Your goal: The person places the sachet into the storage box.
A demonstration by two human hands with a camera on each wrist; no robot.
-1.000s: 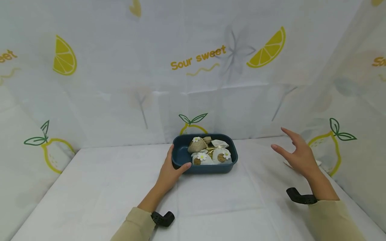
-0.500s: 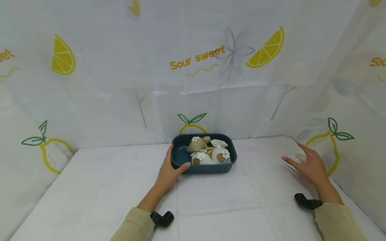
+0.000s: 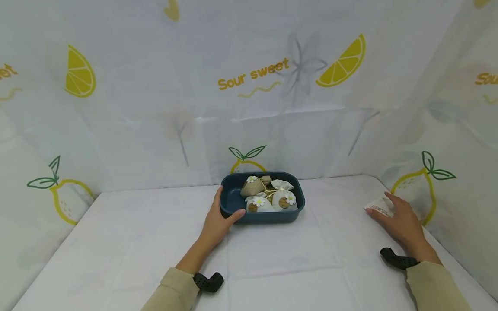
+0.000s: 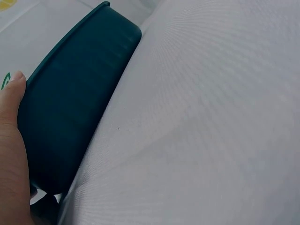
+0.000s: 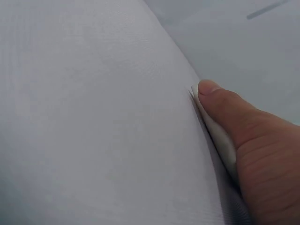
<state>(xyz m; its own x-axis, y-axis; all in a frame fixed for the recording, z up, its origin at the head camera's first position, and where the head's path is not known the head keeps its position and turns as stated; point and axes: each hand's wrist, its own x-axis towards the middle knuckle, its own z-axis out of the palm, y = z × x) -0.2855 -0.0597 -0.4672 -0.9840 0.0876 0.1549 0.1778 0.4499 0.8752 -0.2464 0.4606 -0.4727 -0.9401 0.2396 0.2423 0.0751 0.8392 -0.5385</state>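
Note:
A dark blue rectangular box (image 3: 268, 217) stands on the table towards the back. My left hand (image 3: 215, 222) grips its left end, the thumb over the front wall and the fingers round the side; in the left wrist view the thumb (image 4: 11, 101) lies against the outer wall. Inside the box are a tan drawstring pouch (image 3: 252, 188) and two whitish ones, a left pouch (image 3: 266, 207) and a right pouch (image 3: 281, 196), all with daisy trims. At the table's right side my right hand (image 3: 404, 224) pinches a flat white packet (image 3: 380, 204) with small print, its lower part hidden by the hand.
A white cloth covers the table (image 3: 288, 268). White sheets with lemon prints hang as a back wall (image 3: 155, 108) and at both sides, the right one close beside my right hand. Each wrist wears a black camera band.
My right hand has moved right and down onto the white packet, and its fingers have closed on it; the packet's near edge has lifted. My left hand stays on the box.

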